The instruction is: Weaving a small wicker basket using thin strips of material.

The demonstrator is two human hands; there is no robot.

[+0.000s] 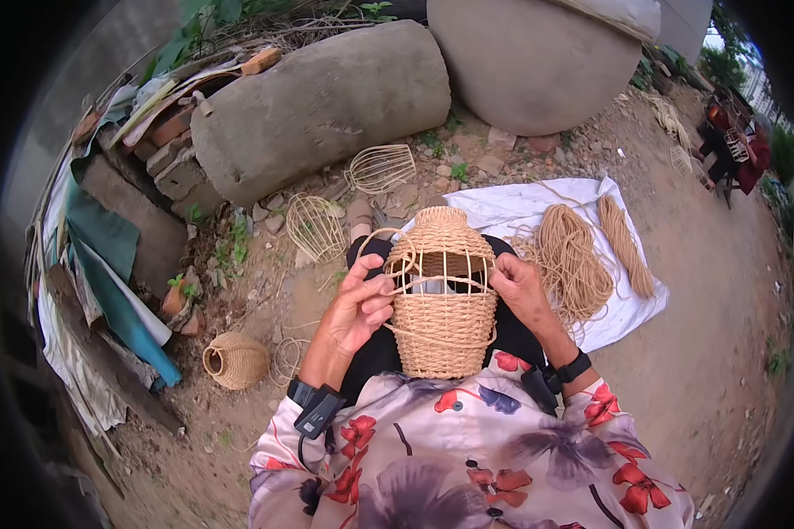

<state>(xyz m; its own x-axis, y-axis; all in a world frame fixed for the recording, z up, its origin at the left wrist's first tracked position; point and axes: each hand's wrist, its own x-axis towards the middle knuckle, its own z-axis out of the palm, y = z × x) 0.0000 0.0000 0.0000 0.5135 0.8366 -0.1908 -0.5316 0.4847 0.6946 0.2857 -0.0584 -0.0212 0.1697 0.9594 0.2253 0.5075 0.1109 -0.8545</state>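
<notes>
A tan woven basket (pixel 441 335) rests upright in my lap, with a narrow woven neck and an unwoven band of pale upright ribs round its middle. My left hand (pixel 362 295) is at its left side, fingers curled, pinching a loose tan strand (pixel 378 236) that loops up beside the ribs. My right hand (pixel 512 286) grips the basket's right side at the ribs, thumb and fingers closed on it.
Coils of cord (pixel 566 264) lie on a white sheet (pixel 635 309) to my right. Two bare frames (pixel 313 227) and a small woven basket (pixel 243 361) sit left. Concrete pieces (pixel 318 106), debris and teal sheeting (pixel 106 247) border the ground. Another person (pixel 741 154) sits back right.
</notes>
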